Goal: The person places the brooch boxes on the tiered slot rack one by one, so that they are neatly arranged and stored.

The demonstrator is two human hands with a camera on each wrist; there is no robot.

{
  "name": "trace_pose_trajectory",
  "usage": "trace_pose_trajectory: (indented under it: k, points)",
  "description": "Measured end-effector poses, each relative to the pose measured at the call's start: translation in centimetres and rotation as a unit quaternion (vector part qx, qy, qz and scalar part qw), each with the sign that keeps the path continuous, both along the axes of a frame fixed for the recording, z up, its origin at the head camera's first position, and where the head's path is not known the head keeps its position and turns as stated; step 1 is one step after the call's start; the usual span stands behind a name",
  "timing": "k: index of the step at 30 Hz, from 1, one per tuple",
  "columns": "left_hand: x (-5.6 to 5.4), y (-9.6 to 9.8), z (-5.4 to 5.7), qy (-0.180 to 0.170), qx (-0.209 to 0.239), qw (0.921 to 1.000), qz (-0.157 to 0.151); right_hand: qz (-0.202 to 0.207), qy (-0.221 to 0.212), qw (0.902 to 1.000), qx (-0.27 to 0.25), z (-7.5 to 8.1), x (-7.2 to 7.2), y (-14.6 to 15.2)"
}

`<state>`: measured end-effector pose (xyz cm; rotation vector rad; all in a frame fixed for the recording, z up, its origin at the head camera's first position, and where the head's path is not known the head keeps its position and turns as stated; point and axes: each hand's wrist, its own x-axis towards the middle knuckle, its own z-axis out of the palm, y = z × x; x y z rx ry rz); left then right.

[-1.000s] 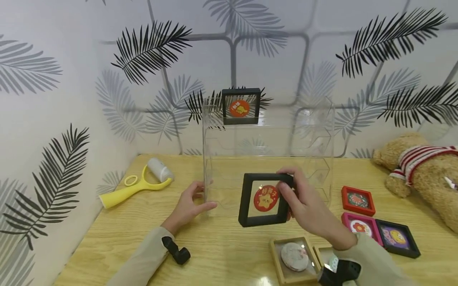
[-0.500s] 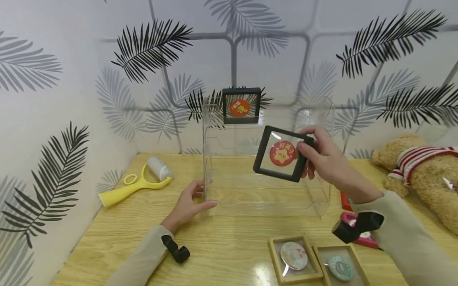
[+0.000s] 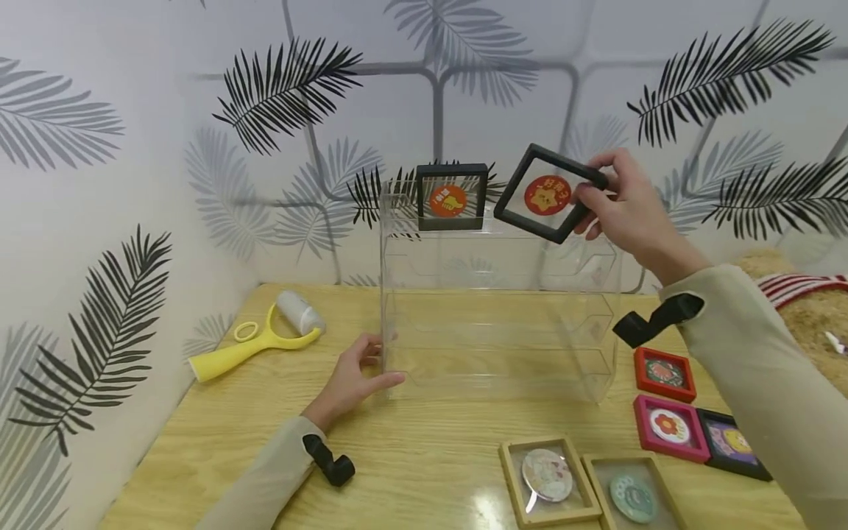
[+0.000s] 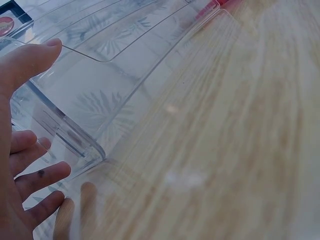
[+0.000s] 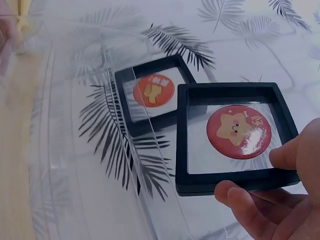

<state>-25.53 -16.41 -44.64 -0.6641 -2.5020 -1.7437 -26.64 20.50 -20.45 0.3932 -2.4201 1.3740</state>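
A clear acrylic rack (image 3: 500,309) with several tiers stands on the wooden table. My left hand (image 3: 354,379) rests at its left side. In the left wrist view, the thumb (image 4: 42,57) lies by the front edge and the other fingers spread along the side wall. My right hand (image 3: 623,206) pinches the right corner of a black floating display frame (image 3: 506,193), tilted like a diamond, in front of the top tier. A red round badge with a yellow star (image 5: 239,132) shows inside it. Left of it, another black display frame (image 3: 453,169) with an orange thumbs-up badge sits on the top tier.
Two wood-coloured frames (image 3: 513,482) lie at the table's front. Red (image 3: 689,375), pink (image 3: 652,442) and black (image 3: 718,460) frames lie on the right, near a teddy bear (image 3: 804,324). A yellow slingshot-shaped tool (image 3: 228,358), ring (image 3: 246,331) and grey cylinder (image 3: 298,313) lie left.
My right hand has raised the star-badge frame from low before the rack up to the top tier, moving right and tilting it. My left hand has stayed at the rack's side.
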Motion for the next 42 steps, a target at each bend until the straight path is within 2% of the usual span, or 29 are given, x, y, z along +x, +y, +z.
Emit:
trace_pose_trajectory:
  k: [6, 13, 25, 34, 42]
  points:
    - [-0.1, 0.3, -0.2, -0.007, -0.002, 1.0000, 0.004, -0.023, 0.007, 0.9992, 0.031, 0.9, -1.4, 0.8]
    - [0.0, 0.2, -0.1, -0.005, 0.000, 1.0000, -0.002, -0.030, -0.014, 0.9971, 0.069, 1.8, -2.6, 0.9]
    - [0.0, 0.1, 0.2, 0.002, -0.012, 0.9999, -0.003, -0.010, -0.045, 0.9917, 0.120, 1.2, -4.8, 1.4]
    - [0.1, 0.1, 0.5, 0.002, -0.015, 0.9999, 0.000, 0.035, -0.071, 0.9843, 0.158, 1.3, -5.4, 1.7]
    - [0.0, 0.2, 0.3, 0.004, -0.008, 0.9999, -0.008, 0.041, -0.076, 0.9767, 0.197, 1.8, -5.0, 1.8]
